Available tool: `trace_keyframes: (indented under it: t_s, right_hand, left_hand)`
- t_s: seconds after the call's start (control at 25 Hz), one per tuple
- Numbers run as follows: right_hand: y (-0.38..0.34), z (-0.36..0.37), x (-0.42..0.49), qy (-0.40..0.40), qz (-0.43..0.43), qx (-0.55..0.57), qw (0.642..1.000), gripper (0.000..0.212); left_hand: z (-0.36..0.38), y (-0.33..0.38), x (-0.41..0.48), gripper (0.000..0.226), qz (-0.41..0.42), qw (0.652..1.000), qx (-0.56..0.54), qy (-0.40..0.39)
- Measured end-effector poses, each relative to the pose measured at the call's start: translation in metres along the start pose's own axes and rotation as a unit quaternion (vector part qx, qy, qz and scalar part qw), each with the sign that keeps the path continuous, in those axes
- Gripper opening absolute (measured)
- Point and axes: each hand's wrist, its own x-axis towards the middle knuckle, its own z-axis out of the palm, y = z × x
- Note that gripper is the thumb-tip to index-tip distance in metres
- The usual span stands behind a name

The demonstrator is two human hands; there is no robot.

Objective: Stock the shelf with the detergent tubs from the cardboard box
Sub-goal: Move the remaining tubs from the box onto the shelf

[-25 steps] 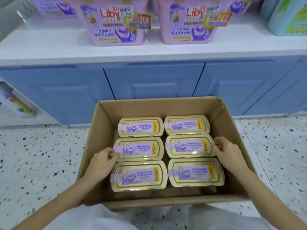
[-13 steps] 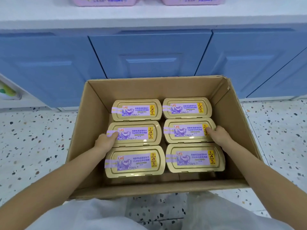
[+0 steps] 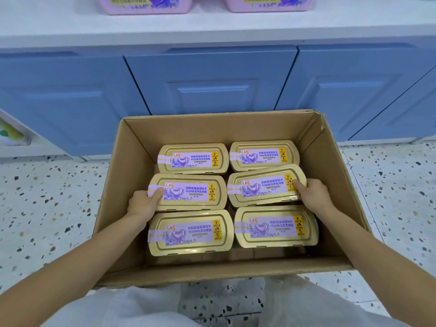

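Observation:
An open cardboard box (image 3: pixel 132 185) sits on the floor in front of me, holding several gold-lidded detergent tubs in two columns. My left hand (image 3: pixel 142 202) grips the left end of the middle-left tub (image 3: pixel 191 192), thumb on its lid. My right hand (image 3: pixel 312 194) grips the right end of the middle-right tub (image 3: pixel 264 187), which is tilted with its right side raised above its neighbours. Two pink tubs (image 3: pixel 146 4) stand on the white shelf (image 3: pixel 212 27) above.
Blue cabinet doors (image 3: pixel 210 79) stand right behind the box, under the white shelf. Speckled terrazzo floor (image 3: pixel 47 197) lies on both sides. A lower side shelf with a bottle (image 3: pixel 10 135) is at the far left. My light trousers fill the bottom edge.
Both hands closed on the middle tubs' outer ends. The middle-right tub has lifted and tilted up on its right side. The view has dropped toward the box.

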Motion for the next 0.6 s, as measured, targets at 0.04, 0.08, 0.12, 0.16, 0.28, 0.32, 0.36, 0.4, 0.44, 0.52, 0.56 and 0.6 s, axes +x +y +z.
trace_keyframes:
  t_s: [0.04, 0.08, 0.12, 0.16, 0.28, 0.32, 0.36, 0.4, 0.44, 0.52, 0.56, 0.6]
  right_hand:
    - [-0.003, -0.004, -0.004, 0.016, -0.016, -0.019, 1.0, 0.037]
    - [-0.006, -0.009, -0.009, 0.03, -0.035, -0.036, 0.998, 0.038]
    - [-0.009, -0.013, -0.012, 0.043, -0.048, -0.045, 0.997, 0.039]
    - [-0.011, -0.017, -0.016, 0.057, -0.058, -0.05, 0.995, 0.039]
    - [-0.02, -0.033, -0.026, 0.095, -0.082, -0.051, 0.991, 0.04]
    - [-0.024, -0.039, -0.03, 0.101, -0.089, -0.049, 0.99, 0.041]
    - [-0.028, -0.046, -0.034, 0.105, -0.092, -0.045, 0.989, 0.042]
    - [-0.034, -0.054, -0.038, 0.111, -0.096, -0.043, 0.988, 0.045]
    - [-0.039, -0.062, -0.043, 0.114, -0.098, -0.039, 0.988, 0.046]
    - [-0.053, -0.082, -0.052, 0.123, -0.108, -0.024, 0.986, 0.05]
    - [-0.06, -0.094, -0.056, 0.131, -0.117, -0.017, 0.984, 0.052]
    - [-0.068, -0.105, -0.059, 0.139, -0.128, -0.011, 0.982, 0.052]
  left_hand:
    - [-0.003, 0.001, -0.003, 0.034, 0.017, 1.0, 0.019, 0.001]
    - [-0.006, 0.002, -0.006, 0.034, 0.029, 0.999, 0.029, 0.002]
    - [-0.009, 0.004, -0.009, 0.034, 0.037, 0.999, 0.024, 0.0]
    - [-0.013, 0.006, -0.013, 0.033, 0.041, 0.999, 0.008, -0.004]
    - [-0.025, 0.02, -0.027, 0.031, 0.058, 0.998, -0.035, -0.016]
    - [-0.03, 0.026, -0.031, 0.03, 0.071, 0.997, -0.04, -0.017]
    - [-0.035, 0.033, -0.036, 0.029, 0.083, 0.995, -0.044, -0.016]
    - [-0.041, 0.041, -0.041, 0.029, 0.091, 0.994, -0.05, -0.014]
    - [-0.048, 0.049, -0.046, 0.028, 0.095, 0.993, -0.061, -0.015]
    - [-0.062, 0.067, -0.053, 0.025, 0.099, 0.991, -0.09, -0.024]
    - [-0.069, 0.077, -0.057, 0.024, 0.106, 0.989, -0.096, -0.025]
    - [-0.077, 0.087, -0.062, 0.022, 0.116, 0.988, -0.099, -0.023]
